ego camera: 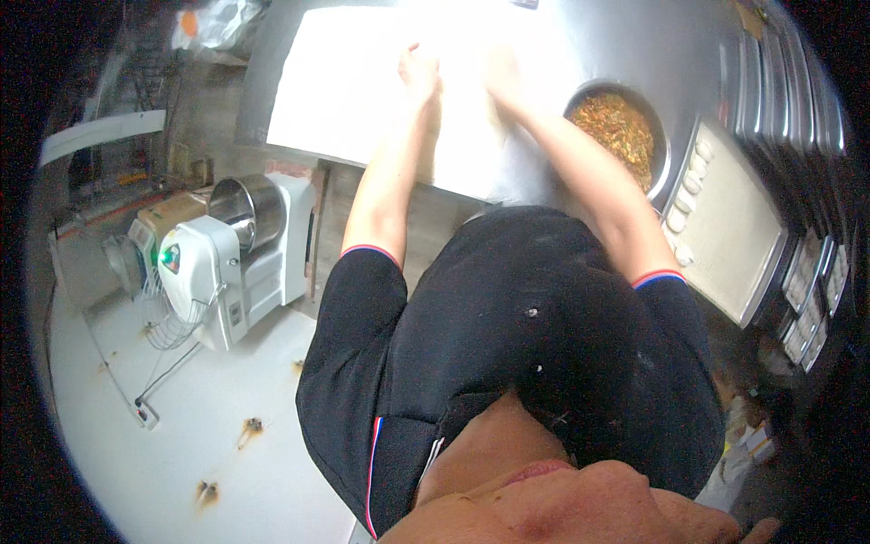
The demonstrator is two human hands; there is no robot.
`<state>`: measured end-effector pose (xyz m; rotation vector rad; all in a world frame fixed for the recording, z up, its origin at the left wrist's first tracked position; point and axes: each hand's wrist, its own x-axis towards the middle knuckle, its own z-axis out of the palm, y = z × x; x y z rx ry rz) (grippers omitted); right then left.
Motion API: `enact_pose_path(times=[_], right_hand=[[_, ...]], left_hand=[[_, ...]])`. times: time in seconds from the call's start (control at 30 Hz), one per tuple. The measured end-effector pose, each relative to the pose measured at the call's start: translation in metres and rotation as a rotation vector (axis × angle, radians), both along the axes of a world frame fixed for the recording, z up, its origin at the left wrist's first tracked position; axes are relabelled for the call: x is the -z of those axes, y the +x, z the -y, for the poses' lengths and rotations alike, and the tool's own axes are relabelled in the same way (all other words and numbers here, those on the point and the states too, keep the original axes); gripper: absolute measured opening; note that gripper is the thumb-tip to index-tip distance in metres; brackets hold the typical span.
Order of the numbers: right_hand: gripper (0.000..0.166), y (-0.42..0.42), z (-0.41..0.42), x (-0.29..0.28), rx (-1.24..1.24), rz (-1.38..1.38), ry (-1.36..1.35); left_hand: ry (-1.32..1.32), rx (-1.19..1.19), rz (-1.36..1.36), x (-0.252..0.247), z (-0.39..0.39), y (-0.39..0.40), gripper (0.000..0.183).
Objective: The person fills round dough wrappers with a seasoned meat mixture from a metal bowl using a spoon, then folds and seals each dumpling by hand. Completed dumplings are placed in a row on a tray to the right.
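My left hand is over the white work surface, its fingers curled; glare hides whether anything is in it. To its right, my right hand is nearly lost in the bright glare, so its fingers and anything under them cannot be made out. A round metal bowl of chopped orange and green filling stands to the right of my right forearm. Beyond it lies a pale tray with a row of several white dough pieces along its left edge.
A spiral dough mixer with a metal bowl stands on the floor at left, near a power strip. Stacked metal trays rise at the far right. More trays holding pale pieces are below them. A clear plastic bag lies at upper left.
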<state>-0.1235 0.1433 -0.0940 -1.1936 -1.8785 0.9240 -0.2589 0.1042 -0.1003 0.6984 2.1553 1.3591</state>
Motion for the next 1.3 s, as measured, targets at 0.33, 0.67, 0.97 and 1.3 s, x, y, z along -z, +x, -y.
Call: enact_pose_path(times=[0.33,0.67,0.97,1.3], right_hand=[[0.048,-0.006,0.005,0.058,-0.151,0.351,-0.038],[0.048,0.000,0.002,0.097,-0.103,0.321,0.255],[0.060,-0.009,0.016,0.077,-0.159,0.630,0.299],[0.066,-0.016,0.087,0.048,-0.483,0.585,0.194]], left_hand=[[0.038,-0.073,0.009,0.023,0.015,-0.058,0.039],[0.037,-0.072,-0.090,0.012,0.021,-0.151,0.031],[-0.123,-0.017,0.329,0.013,0.049,-0.170,0.034],[-0.211,-0.023,-0.336,0.009,0.108,-0.106,0.036]])
